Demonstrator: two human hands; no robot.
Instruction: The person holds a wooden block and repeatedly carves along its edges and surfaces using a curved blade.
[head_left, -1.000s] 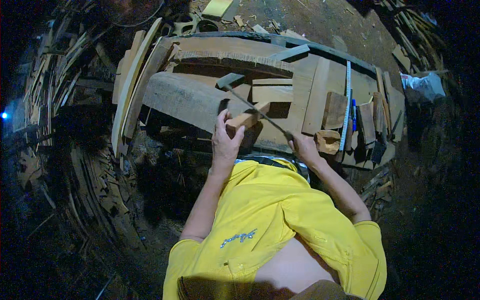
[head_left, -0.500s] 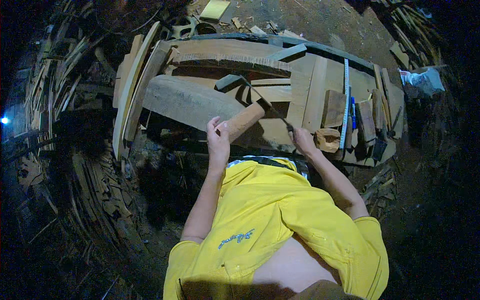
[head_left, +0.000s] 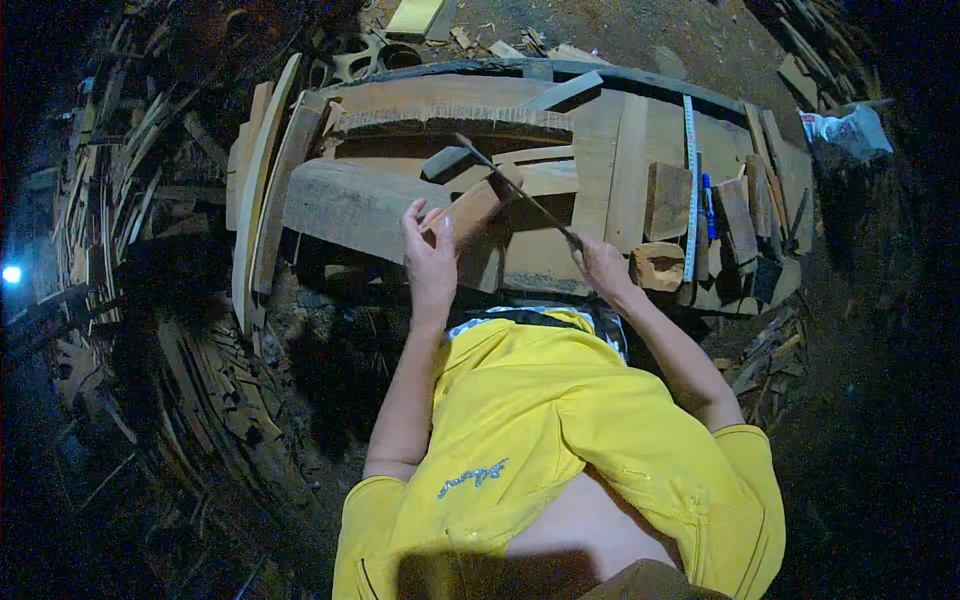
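My left hand (head_left: 430, 265) is closed around the near end of a short, light-brown wooden block (head_left: 470, 208), which points up and away to the right. In my right hand (head_left: 603, 270) is the near end of a long, thin, dark file (head_left: 520, 192). The file slants to the far left and crosses the block's far end; whether it touches the wood I cannot tell. Both hands are at the near edge of a wooden workbench (head_left: 545, 262). Under the block lies a broad grey timber (head_left: 350, 205), its right end partly hidden.
Across the bench's back lies a rough-edged board (head_left: 450, 120). To the right are a hollowed block (head_left: 657, 267), a rectangular block (head_left: 668, 200), a white measuring strip (head_left: 689, 180) and a blue marker (head_left: 709, 205). Long planks (head_left: 265, 190) stand at the left end.
The block's far end has moved away and to the left. The file has slid with its tip farther left and away, and my right hand has shifted slightly away.
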